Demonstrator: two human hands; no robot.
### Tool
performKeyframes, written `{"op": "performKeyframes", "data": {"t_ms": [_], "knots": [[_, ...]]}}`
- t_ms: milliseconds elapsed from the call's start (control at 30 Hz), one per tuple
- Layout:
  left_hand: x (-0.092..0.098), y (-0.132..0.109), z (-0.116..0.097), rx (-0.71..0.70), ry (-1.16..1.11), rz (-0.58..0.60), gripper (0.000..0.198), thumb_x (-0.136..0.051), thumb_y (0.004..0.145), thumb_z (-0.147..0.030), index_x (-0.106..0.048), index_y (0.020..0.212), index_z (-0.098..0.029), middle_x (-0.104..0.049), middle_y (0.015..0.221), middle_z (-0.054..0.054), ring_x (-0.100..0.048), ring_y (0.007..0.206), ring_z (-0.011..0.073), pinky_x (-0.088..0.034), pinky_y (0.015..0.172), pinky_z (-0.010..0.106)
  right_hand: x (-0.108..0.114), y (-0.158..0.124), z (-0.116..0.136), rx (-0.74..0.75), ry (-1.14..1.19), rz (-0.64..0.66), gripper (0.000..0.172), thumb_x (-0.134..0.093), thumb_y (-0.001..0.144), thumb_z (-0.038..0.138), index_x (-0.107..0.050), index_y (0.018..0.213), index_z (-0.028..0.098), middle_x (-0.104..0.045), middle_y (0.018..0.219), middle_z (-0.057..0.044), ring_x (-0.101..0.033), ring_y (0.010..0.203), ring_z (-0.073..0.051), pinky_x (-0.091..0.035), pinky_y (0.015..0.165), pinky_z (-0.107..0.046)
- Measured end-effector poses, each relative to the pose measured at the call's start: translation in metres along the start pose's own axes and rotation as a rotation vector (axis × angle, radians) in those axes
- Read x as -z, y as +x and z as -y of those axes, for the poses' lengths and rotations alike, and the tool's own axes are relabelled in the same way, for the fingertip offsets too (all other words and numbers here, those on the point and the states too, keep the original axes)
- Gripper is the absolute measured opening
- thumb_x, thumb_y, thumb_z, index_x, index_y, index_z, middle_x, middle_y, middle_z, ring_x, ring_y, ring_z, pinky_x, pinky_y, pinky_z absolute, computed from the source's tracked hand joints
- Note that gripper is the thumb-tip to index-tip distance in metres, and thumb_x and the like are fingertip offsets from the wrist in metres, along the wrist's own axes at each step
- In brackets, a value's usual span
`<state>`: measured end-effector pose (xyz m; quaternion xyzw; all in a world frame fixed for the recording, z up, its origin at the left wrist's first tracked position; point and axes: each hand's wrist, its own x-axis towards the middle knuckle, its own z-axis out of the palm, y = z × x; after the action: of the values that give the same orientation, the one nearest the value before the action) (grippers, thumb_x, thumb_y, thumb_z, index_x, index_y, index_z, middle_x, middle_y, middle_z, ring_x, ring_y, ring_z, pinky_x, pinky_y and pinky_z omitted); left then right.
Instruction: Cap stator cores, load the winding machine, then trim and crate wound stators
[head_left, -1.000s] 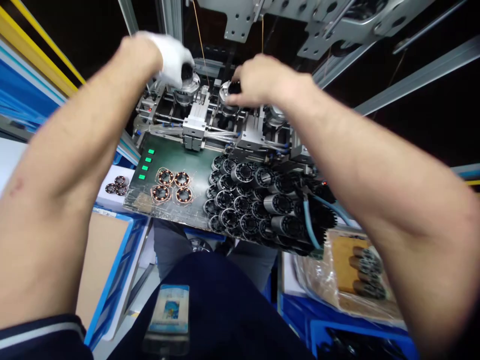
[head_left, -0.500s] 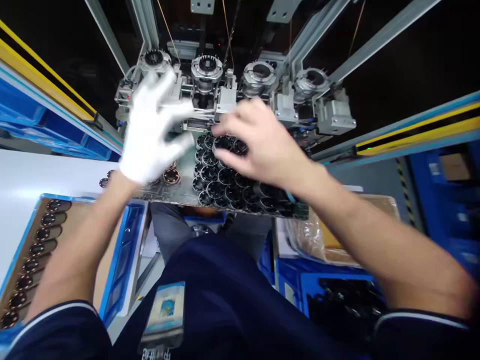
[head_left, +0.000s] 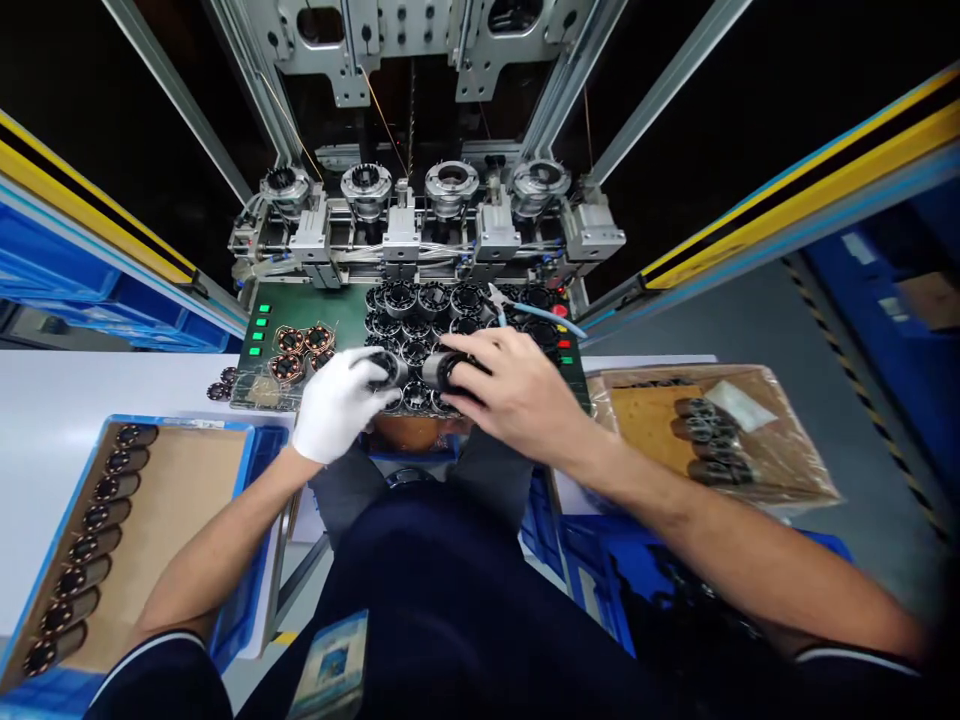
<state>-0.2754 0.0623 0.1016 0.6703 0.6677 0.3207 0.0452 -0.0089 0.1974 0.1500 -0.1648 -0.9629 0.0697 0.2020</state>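
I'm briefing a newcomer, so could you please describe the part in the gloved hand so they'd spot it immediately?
Start at the green machine plate below the four round metal fixtures. At its near edge, the white-gloved left hand grips a black cylindrical stator core. Unlike the upright cores behind, it lies sideways.

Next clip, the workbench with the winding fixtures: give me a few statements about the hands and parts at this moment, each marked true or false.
1. The left hand wears a white glove. True.
2. The right hand is gloved too. False: it is bare.
3. Each hand has its grip on a black cylindrical part, left and right, over the cluster of black parts. True.
4. The copper-wound stators lie right of the black parts. False: they lie to the left, near the green lights.
5. The blue tray at left holds a row of parts. True.
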Motion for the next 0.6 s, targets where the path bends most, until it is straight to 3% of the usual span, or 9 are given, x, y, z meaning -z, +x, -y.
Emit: {"op": "performKeyframes", "data": {"t_ms": [100, 167, 267, 333, 400, 500, 600], "knots": [[0.024, 0.040, -0.006, 0.147, -0.194, -0.128, 0.058, -0.100, 0.081, -0.044, -0.072, 0.130, -0.031, -0.084, 0.126, 0.006, -0.083, 0.110, 0.0315, -0.071, 0.095, 0.047, 0.040, 0.018, -0.030, -0.190, 0.332, -0.136, 0.031, -0.087, 0.097, 0.043, -0.073, 0.123, 0.036, -0.081, 0.133, -0.008, -0.078, 0.091, -0.034, -0.066, 0.078, -0.058], [0.038, 0.087, -0.008, 0.132, -0.183, -0.151, 0.082, -0.102, 0.073, -0.041, -0.070, 0.147, -0.029, -0.084, 0.135, 0.007, -0.081, 0.115, 0.0313, -0.069, 0.102, 0.046, 0.060, 0.042, -0.060, -0.311, 0.421, -0.215, 0.051, -0.095, 0.085, 0.051, -0.072, 0.129, 0.037, -0.083, 0.120, -0.007, -0.076, 0.076, -0.032, -0.066, 0.075, -0.059], [0.046, 0.167, -0.004, 0.083, -0.066, -0.103, 0.073, -0.098, 0.073, -0.040, -0.080, 0.142, -0.022, -0.083, 0.145, 0.006, -0.078, 0.123, 0.0294, -0.061, 0.122, 0.048, 0.072, 0.083, -0.112, -0.398, 0.396, -0.277, 0.053, -0.097, 0.078, 0.053, -0.077, 0.124, 0.038, -0.083, 0.097, -0.004, -0.077, 0.078, -0.037, -0.066, 0.086, -0.066], [0.039, 0.210, 0.004, 0.133, -0.002, -0.083, 0.070, -0.095, 0.075, -0.041, -0.081, 0.140, -0.021, -0.083, 0.146, 0.004, -0.076, 0.124, 0.0257, -0.056, 0.128, 0.050, 0.062, 0.103, -0.145, -0.427, 0.360, -0.293, 0.057, -0.096, 0.075, 0.054, -0.078, 0.127, 0.040, -0.082, 0.090, -0.001, -0.077, 0.085, -0.038, -0.063, 0.095, -0.067], [0.025, 0.238, 0.016, 0.219, 0.027, -0.073, 0.072, -0.092, 0.074, -0.042, -0.080, 0.141, -0.018, -0.083, 0.145, 0.006, -0.075, 0.128, 0.0264, -0.055, 0.129, 0.052, 0.043, 0.114, -0.175, -0.461, 0.351, -0.308, 0.062, -0.094, 0.069, 0.057, -0.079, 0.127, 0.036, -0.082, 0.091, -0.003, -0.075, 0.092, -0.038, -0.060, 0.099, -0.066], [0.005, 0.255, 0.035, 0.289, 0.040, -0.023, 0.074, -0.094, 0.069, -0.046, -0.082, 0.136, -0.016, -0.085, 0.141, 0.011, -0.075, 0.133, 0.0346, -0.057, 0.126, 0.055, 0.012, 0.117, -0.207, -0.502, 0.389, -0.280, 0.058, -0.091, 0.063, 0.063, -0.081, 0.111, 0.031, -0.080, 0.087, -0.007, -0.069, 0.100, -0.038, -0.053, 0.101, -0.064], [-0.002, 0.258, 0.048, 0.237, 0.029, -0.012, 0.071, -0.096, 0.069, -0.052, -0.082, 0.132, -0.021, -0.086, 0.138, 0.006, -0.074, 0.132, 0.0327, -0.057, 0.125, 0.054, -0.003, 0.116, -0.224, -0.498, 0.469, -0.278, 0.063, -0.095, 0.058, 0.072, -0.078, 0.106, 0.035, -0.068, 0.068, -0.001, -0.059, 0.097, -0.031, -0.045, 0.100, -0.060]]}}
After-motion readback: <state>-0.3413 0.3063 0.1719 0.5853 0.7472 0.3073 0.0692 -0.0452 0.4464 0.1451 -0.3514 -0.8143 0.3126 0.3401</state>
